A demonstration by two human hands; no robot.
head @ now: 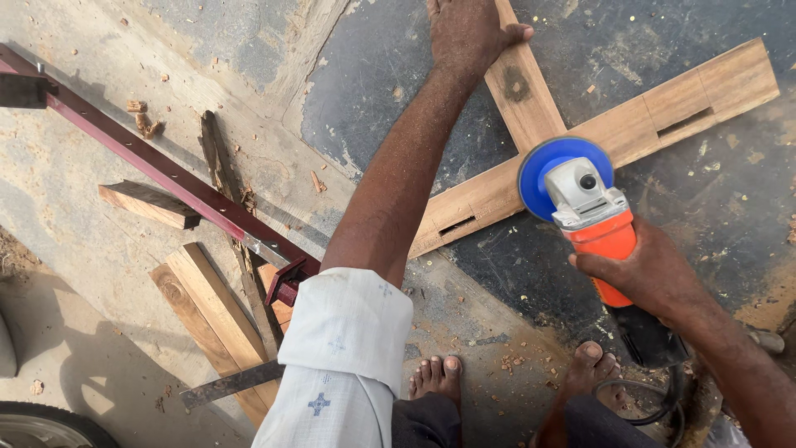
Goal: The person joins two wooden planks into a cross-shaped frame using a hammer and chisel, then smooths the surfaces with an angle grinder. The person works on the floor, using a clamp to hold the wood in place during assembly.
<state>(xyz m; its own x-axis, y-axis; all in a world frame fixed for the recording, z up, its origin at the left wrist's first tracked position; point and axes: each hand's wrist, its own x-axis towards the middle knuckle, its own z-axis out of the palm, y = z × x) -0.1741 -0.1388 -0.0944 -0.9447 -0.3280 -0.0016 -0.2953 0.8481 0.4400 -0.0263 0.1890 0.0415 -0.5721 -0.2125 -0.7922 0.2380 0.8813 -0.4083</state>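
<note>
Wooden cross (497, 195), pale mortised planks, under blue-disc grinder (580, 199), left hand (464, 33).

Orange angle grinder (593, 220) on crossed planks (531, 158)

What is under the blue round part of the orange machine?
Under the blue disc of the grinder, held by the right hand, lies the crossing of two wooden boards. The joint itself is covered by the disc.

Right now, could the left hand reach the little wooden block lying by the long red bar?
Probably not without moving. The left hand is stretched forward, pressing flat on the crossed wooden boards, while the wooden block lies well off to the side beyond the red bar. Nothing blocks the way; the hand is simply busy and far away.
</note>
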